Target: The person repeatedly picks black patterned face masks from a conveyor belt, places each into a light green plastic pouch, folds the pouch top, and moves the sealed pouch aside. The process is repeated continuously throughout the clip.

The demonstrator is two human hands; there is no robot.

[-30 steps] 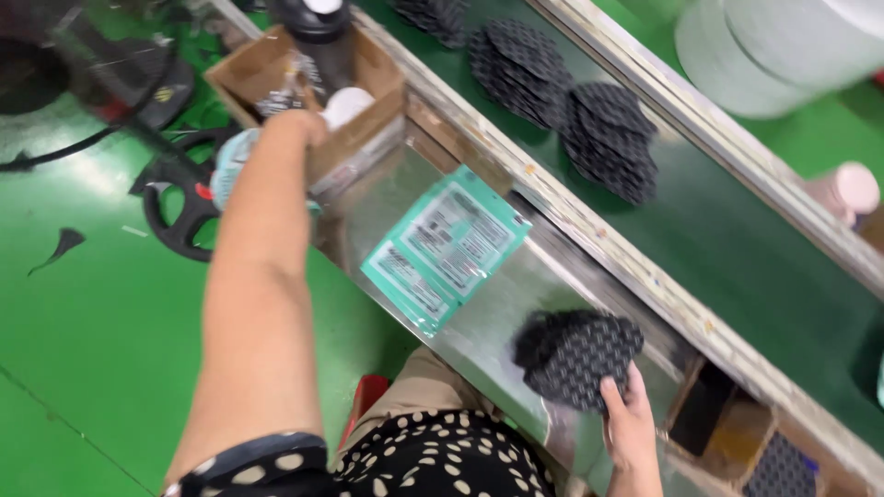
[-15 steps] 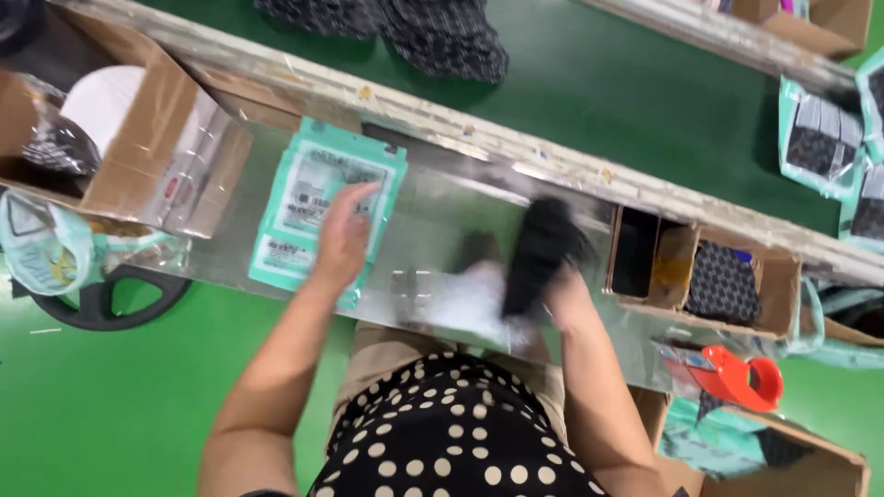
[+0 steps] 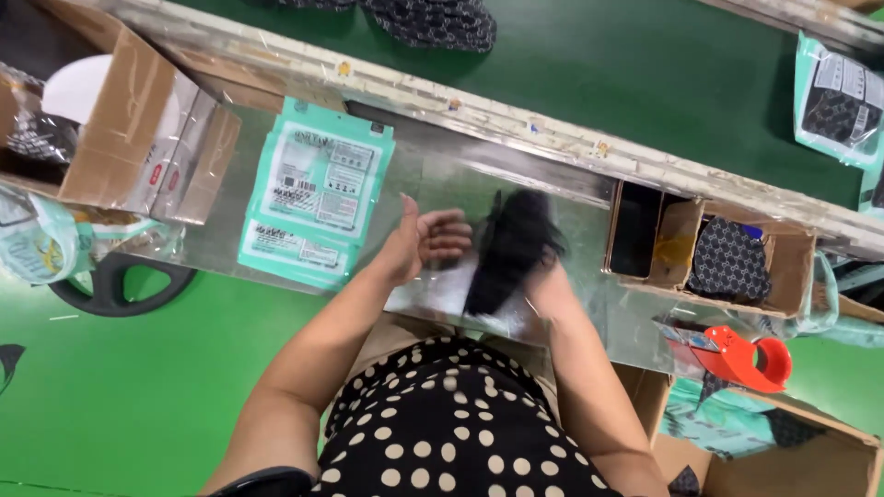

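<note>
Two hands are over the shiny metal shelf [image 3: 571,239] here, and I'll use that shelf as the anchor for everything. The right hand [image 3: 543,290] is wrapped around a black pad [image 3: 511,248], which is motion-blurred, so I can't make out its pattern or exactly how the fingers sit on it. The pad stands roughly on edge over the middle of the shelf, and a clear plastic bag [image 3: 460,294] lies on the shelf's near edge right under it. The left hand [image 3: 425,241] is open with the fingers loosely curled, palm turned toward the pad, just beside it but not clearly touching, holding nothing that I can see.

On the left part of the shelf there's a small stack of mint-green packets [image 3: 318,198] lying flat, well apart from the hands. Past the shelf's left end sits an open cardboard box [image 3: 138,129] with something white inside. At the shelf's right end is another small cardboard box [image 3: 737,267] holding a dark patterned pad. Near the shelf's right front corner is a red tape dispenser [image 3: 746,354]. Behind the shelf, on the far side of a taped rail, runs a green belt [image 3: 645,83] with more black pads on it and a sealed green packet at its right edge
</note>
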